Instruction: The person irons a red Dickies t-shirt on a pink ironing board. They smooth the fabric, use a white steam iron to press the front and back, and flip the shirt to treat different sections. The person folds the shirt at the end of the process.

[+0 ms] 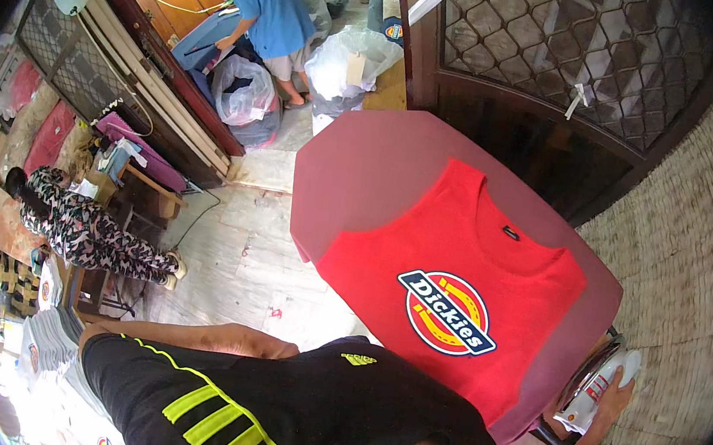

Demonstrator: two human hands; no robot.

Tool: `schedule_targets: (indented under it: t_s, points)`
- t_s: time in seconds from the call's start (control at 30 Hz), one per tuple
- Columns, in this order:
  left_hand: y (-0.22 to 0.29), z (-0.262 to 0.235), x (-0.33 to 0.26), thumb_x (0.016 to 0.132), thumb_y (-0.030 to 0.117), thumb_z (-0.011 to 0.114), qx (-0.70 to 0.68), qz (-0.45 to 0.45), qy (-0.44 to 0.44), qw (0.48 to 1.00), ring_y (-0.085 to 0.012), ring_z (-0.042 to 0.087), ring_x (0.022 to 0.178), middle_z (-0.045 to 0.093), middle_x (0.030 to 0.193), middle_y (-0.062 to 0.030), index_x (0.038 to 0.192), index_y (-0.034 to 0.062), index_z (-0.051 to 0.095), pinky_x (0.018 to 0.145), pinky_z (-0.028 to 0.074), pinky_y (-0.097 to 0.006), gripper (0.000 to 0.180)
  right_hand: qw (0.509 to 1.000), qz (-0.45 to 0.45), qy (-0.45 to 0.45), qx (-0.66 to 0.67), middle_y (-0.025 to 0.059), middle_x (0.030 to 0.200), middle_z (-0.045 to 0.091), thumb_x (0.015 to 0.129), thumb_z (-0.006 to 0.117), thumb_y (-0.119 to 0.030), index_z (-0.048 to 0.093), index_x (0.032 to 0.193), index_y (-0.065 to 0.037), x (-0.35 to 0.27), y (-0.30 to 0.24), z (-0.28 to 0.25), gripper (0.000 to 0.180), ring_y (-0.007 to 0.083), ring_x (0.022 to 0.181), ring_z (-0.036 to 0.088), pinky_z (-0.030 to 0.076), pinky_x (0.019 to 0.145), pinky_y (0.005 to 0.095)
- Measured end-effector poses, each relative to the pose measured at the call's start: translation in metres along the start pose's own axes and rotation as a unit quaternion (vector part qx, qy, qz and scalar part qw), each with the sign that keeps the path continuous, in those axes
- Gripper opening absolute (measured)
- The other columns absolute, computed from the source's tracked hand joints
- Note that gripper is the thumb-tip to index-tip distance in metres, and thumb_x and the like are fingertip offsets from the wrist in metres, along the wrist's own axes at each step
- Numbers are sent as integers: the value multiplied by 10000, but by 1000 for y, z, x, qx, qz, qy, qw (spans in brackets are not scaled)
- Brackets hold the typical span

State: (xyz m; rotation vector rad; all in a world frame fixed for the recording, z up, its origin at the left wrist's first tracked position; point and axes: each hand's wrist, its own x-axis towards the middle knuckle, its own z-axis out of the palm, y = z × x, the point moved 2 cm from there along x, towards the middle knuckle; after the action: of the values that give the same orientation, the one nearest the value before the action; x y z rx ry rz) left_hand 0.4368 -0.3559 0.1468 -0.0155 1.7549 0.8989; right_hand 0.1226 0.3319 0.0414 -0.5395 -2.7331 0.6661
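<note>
head view: a padded maroon board [363, 162] stands before the person, and on it a red sleeveless top [423, 247] lies spread flat, its neckline toward the board's far right side and its lower part reaching the near edge. a round emblem [447, 313] in yellow, red, white and dark blue sits on the top, and a small dark label [512, 234] shows inside the neckline. just beside the board's right end, the right hand [612, 404] is closed around a white iron [586, 396], which is apart from the top. the left forearm [214, 338] lies near the board's left side; the left hand is out of sight beyond the person's black shirt [286, 398], so whether it is open or gripping anything cannot be told. beyond the board's far left corner, a co-worker in a blue shirt [267, 0] bends over a blue bin [206, 37] beside a clear plastic bag [243, 99] of dark cloth. well to the board's left stands another co-worker in patterned clothes [75, 215]. a dark door [509, 134] with a diamond grille is behind the board, and a pale ribbed surface [681, 274] lies to the board's right.
</note>
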Motion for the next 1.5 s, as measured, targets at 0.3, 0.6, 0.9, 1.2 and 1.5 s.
schedule_targets:
  t_s: [0.3, 0.6, 0.9, 1.2, 1.5]
  points:
    - [-20, -14, -2, 840, 285, 708, -8, 36, -1, 999, -184, 616, 969, 689, 1104, -106, 1130, 26, 656, 838, 487, -375, 392, 974, -63, 123, -178, 253, 1410, 454, 959, 582, -444, 382, 1457, -103, -46, -51, -24, 635, 428, 1275, 476, 422, 996, 535]
    - [-36, -57, -19, 844, 320, 702, -3, 47, -5, 999, -162, 603, 947, 691, 1084, -113, 1110, 6, 646, 812, 473, -372, 415, 939, -304, 160, 3, 228, 1352, 487, 917, 675, -277, 460, 1363, 13, -141, -180, 5, 574, 385, 1273, 473, 379, 1060, 516]
    - [-81, -43, -24, 848, 234, 707, -77, 68, -4, 995, -152, 556, 841, 618, 932, -60, 980, 11, 635, 738, 449, -349, 269, 935, -325, -29, 137, 230, 1335, 488, 887, 666, -113, 477, 1317, 28, -264, -251, 97, 490, 415, 1236, 474, 373, 1055, 524]
    - [-146, -54, 36, 836, 50, 707, -387, 237, 119, 883, -109, 476, 562, 488, 562, 68, 705, 45, 644, 540, 405, -293, 146, 938, -341, -42, 41, 227, 1296, 531, 906, 657, -177, 524, 1258, 8, -285, -266, 108, 419, 425, 1155, 519, 397, 949, 549]
    - [-180, -13, 116, 835, 62, 734, -228, 6, 313, 922, -134, 602, 910, 676, 999, -33, 1072, 49, 659, 758, 495, -302, 249, 939, -325, -10, 115, 216, 1257, 547, 836, 688, -134, 530, 1229, -5, -282, -261, 127, 443, 389, 1191, 506, 379, 985, 544]
